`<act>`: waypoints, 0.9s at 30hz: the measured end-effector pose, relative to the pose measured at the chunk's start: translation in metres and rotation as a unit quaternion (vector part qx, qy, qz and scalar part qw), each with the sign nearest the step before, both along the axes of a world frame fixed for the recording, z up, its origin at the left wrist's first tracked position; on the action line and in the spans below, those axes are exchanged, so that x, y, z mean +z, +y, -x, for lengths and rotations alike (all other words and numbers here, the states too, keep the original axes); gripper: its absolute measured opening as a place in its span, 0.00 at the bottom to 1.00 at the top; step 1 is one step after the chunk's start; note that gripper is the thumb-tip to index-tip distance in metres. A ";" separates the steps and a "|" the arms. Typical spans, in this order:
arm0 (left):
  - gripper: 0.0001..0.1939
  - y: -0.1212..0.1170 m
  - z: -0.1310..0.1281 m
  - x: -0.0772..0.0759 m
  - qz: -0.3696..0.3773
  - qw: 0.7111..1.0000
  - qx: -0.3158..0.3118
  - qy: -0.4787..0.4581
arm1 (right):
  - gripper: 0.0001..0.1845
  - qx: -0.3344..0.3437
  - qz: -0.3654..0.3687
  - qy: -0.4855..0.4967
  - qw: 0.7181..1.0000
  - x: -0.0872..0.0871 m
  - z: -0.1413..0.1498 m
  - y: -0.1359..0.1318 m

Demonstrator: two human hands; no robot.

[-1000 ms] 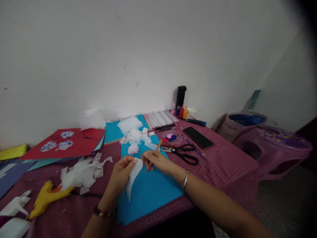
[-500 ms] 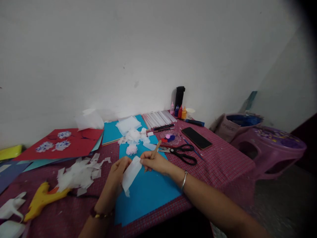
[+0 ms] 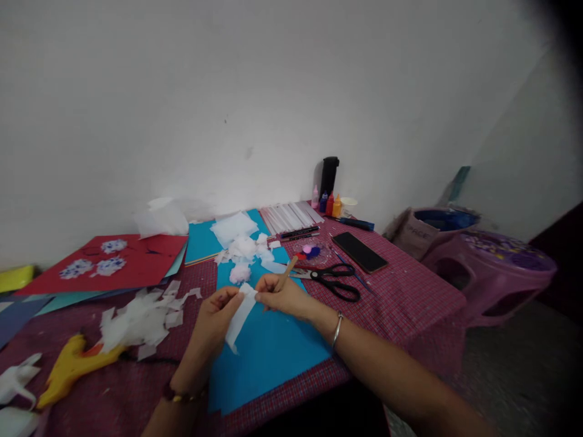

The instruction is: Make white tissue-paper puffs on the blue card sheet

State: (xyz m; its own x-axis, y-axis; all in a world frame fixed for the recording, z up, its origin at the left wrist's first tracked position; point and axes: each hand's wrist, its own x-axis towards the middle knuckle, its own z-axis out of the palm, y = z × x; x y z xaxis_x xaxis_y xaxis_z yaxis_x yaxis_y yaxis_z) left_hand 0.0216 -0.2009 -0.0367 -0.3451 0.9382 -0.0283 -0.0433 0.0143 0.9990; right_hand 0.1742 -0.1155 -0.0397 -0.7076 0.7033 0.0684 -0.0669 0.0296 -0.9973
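Paper strip (image 3: 239, 319) (white) is held at lower ctr. of frame, btwn both hands, above the blue sheet (image 3: 268, 364). Upper part of strip is pinched btwn thumb and fingers of the L hand (image 3: 216, 315); remainder is hung toward lower L. Whether the strip's lower tip is touched to the sheet cannot be told. Stick (image 3: 288, 271) (brown, thin) is grasped in the R hand (image 3: 280, 295), w/ its upper end projected above the hand; thumb and fingertips of the same hand are set at the strip's upper R edge.

Just above the hands, a crumpled pink ball (image 3: 240, 273) is placed; crumpled white paper (image 3: 243, 249) is heaped behind it, w/ flat white paper (image 3: 234, 228) set further up. Scissors (image 3: 334, 279) (blk. handles) are laid R of the R hand, blades pointed L. Phone (image 3: 359, 252) is located R of ctr., near the scissors. Small bottles (image 3: 330, 205), qty. 4 (pink, blue, red, orange), are stood in a row near the far edge of the surface (image 3: 423, 303).

At L of frame, loose paper scraps (image 3: 136, 321) are piled, w/ glue gun (image 3: 73, 367) (yellow) laid at lower L of the pile. Red sheet (image 3: 150, 261) is positioned at mid-L; blue-spotted pieces (image 3: 110, 266), qty. 3, are arranged on it. Stool (image 3: 450, 267) (pink) is seen at far R, beyond the surface.
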 end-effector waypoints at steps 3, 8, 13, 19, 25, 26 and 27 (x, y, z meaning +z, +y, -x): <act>0.10 -0.001 -0.002 0.002 0.008 1.000 -0.013 0.007 | 0.03 -0.007 0.013 0.015 1.000 0.003 0.000 0.000; 0.09 -0.002 -0.002 0.004 0.023 0.998 -0.044 0.032 | 0.04 0.009 0.033 0.026 0.999 0.009 -0.002 -0.001; 0.08 -0.003 -0.002 0.006 0.031 0.994 -0.092 0.043 | 0.04 0.060 0.040 -0.027 0.997 0.008 -0.002 -0.003; 0.08 -0.003 -0.003 0.007 0.033 0.992 -0.116 0.045 | 0.05 0.073 0.031 -0.021 0.997 0.007 -0.003 -0.004; 0.07 -0.003 -0.003 0.008 0.021 0.990 -0.123 0.061 | 0.03 0.067 0.018 -0.041 0.997 0.004 -0.001 -0.004; 0.07 -0.003 -0.003 0.008 0.022 0.990 -0.125 0.059 | 0.02 0.059 0.016 -0.041 0.997 0.004 -0.001 -0.004; 0.07 -0.003 -0.004 0.009 0.024 0.990 -0.126 0.059 | 0.02 0.053 0.015 -0.040 0.998 0.003 0.000 -0.004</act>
State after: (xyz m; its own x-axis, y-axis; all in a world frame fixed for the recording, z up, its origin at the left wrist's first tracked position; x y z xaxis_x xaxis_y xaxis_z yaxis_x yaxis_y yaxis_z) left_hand 0.0253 -0.2043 -0.0276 -0.1029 0.9935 -0.0492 0.0841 0.0580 0.9948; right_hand 0.1747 -0.1199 -0.0365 -0.7803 0.6253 -0.0116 0.0126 -0.0028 -0.9999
